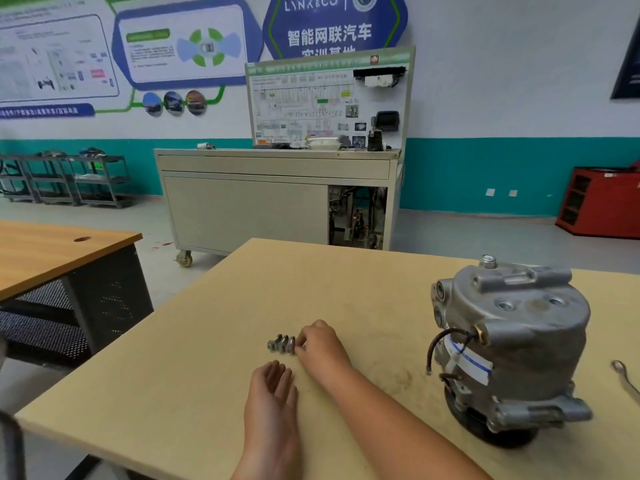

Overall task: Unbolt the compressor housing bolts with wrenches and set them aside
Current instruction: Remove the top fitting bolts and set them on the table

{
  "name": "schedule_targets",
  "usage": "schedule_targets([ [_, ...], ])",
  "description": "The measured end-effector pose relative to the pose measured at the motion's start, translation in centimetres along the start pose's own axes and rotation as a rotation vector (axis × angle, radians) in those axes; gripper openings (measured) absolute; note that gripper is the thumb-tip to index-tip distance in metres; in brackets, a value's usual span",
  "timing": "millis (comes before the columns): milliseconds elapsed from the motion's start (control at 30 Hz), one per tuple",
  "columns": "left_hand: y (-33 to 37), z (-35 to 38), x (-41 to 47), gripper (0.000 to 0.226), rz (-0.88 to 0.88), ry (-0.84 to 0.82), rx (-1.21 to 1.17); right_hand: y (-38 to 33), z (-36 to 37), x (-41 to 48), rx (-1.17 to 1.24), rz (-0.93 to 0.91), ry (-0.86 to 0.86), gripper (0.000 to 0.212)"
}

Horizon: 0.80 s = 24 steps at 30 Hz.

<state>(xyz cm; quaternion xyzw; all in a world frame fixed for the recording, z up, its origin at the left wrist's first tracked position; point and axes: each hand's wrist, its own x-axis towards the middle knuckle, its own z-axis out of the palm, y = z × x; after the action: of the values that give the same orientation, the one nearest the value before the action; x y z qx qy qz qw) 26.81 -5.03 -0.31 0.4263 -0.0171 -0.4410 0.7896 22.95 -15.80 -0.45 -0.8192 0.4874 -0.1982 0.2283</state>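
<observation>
1. A pale wooden worktop (173, 393) fills the lower part of the head view, in a workshop room.
2. The left hand (272, 389) lies on the worktop near the middle, fingers relaxed and pointing away, holding nothing.
3. Just beyond its fingertips, several bolts (281, 344) lie side by side in a short row, well apart from the compressor. They are small steel pieces, so they are likely light and rigid. Their round shanks could roll, so each is best pinched at the head or shank between thumb and fingertip.
4. The right hand (320, 341) reaches in from the right. Its fingers curl down onto the right end of the row and appear to pinch the end bolt.
5. The compressor (512, 348) stands on end at the right of the worktop, with a black cable dangling at its side. Its cast-metal body looks heavy and steady, and it would be held around the housing, not by the cable.
6. A wrench (623, 374) lies at the far right edge, only partly in view and untouched.
</observation>
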Motion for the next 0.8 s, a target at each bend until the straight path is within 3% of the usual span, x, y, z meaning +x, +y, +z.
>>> schedule_targets([
  [233, 0.0, 0.7, 1.1, 0.042, -0.002, -0.014, 0.047, 1.4, -0.1, -0.7, 0.092, -0.075, 0.019, 0.039],
  [367, 0.5, 0.4, 2.9, 0.040, 0.108, 0.049, 0.164, 1.6, 0.4, -0.7, 0.176, -0.127, 0.043, 0.038],
  [500, 3.0, -0.5, 7.1, 0.052, 0.493, -0.016, 0.844, 1.5, 1.2, -0.7, 0.150, -0.127, 0.013, 0.044],
  [567, 3.4, -0.2, 8.5, 0.056, 0.576, -0.113, 1.139, 1.7, 1.2, -0.5, 0.111, -0.133, -0.004, 0.048],
  [667, 2.7, 0.0, 9.2, 0.051, 0.613, -0.203, 1.366, 1.5, 1.2, 0.0, 0.045, -0.149, -0.022, 0.046],
  [800, 2.1, -0.2, 9.6, 0.043, 0.655, -0.214, 1.450, 0.9, 1.7, 0.4, -0.037, -0.178, -0.020, 0.037],
])
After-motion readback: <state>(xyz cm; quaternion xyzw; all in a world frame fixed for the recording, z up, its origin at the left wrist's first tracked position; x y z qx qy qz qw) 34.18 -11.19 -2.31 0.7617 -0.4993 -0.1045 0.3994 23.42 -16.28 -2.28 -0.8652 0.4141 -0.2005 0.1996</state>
